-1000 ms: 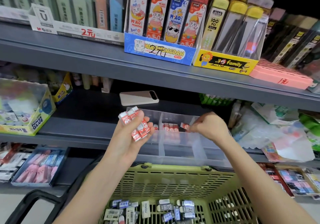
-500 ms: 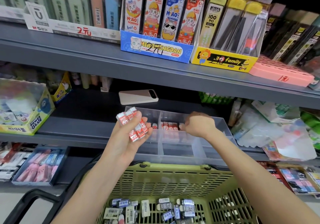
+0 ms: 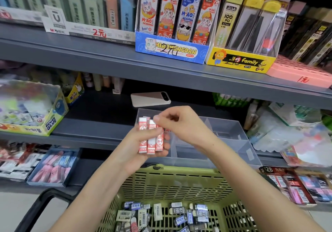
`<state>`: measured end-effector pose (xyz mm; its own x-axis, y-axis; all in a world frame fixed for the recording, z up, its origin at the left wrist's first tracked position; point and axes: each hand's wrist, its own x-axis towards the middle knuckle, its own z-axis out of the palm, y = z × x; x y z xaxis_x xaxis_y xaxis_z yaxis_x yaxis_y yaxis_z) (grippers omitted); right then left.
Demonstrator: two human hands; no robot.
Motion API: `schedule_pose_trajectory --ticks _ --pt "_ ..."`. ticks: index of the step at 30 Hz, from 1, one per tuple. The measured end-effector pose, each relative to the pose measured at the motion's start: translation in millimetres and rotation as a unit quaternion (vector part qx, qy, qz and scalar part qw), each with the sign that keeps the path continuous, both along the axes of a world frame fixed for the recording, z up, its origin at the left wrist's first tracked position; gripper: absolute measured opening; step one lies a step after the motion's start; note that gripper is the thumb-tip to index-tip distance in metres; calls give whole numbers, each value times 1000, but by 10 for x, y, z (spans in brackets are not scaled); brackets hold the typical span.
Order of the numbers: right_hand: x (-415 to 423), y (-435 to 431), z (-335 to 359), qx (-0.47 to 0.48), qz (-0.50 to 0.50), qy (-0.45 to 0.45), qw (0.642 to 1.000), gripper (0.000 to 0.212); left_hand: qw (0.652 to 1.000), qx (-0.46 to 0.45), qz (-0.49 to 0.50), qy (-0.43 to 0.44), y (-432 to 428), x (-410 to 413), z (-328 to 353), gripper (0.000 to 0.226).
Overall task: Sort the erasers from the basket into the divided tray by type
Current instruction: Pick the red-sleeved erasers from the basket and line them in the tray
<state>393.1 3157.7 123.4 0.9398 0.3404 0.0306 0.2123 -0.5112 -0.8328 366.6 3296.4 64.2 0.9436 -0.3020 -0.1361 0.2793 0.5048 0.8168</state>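
The left hand (image 3: 136, 153) grips red erasers (image 3: 150, 145) in front of the clear tray (image 3: 248, 147), hiding its left side; its right side shows. The right hand (image 3: 185, 125) curls, blurry, over their tops; its grip is unclear.

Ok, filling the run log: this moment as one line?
left hand: holds red erasers | right hand: at their tops, grip unclear | tray: behind hands | basket: mixed erasers inside

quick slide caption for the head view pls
Left hand holds red erasers before the tray; right hand at their tops, basket below.
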Motion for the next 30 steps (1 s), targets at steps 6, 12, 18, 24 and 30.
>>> schedule_pose_trajectory --ticks 6,12,18,24,30 --pt "175 -234 7 149 -56 11 987 9 1000 7 29 -9 136 -7 27 38" --pt "474 -927 -208 53 -230 -73 969 16 993 58 94 -39 218 23 55 41" --pt "636 -986 -554 29 -223 -58 973 12 994 52 87 -32 30 109 59 34" --pt "722 -1002 -693 -67 -196 -47 977 13 994 73 74 -46 -115 160 92 39" --pt "689 -1019 -748 -28 -163 -47 985 15 992 92 63 -52 -209 252 121 41"
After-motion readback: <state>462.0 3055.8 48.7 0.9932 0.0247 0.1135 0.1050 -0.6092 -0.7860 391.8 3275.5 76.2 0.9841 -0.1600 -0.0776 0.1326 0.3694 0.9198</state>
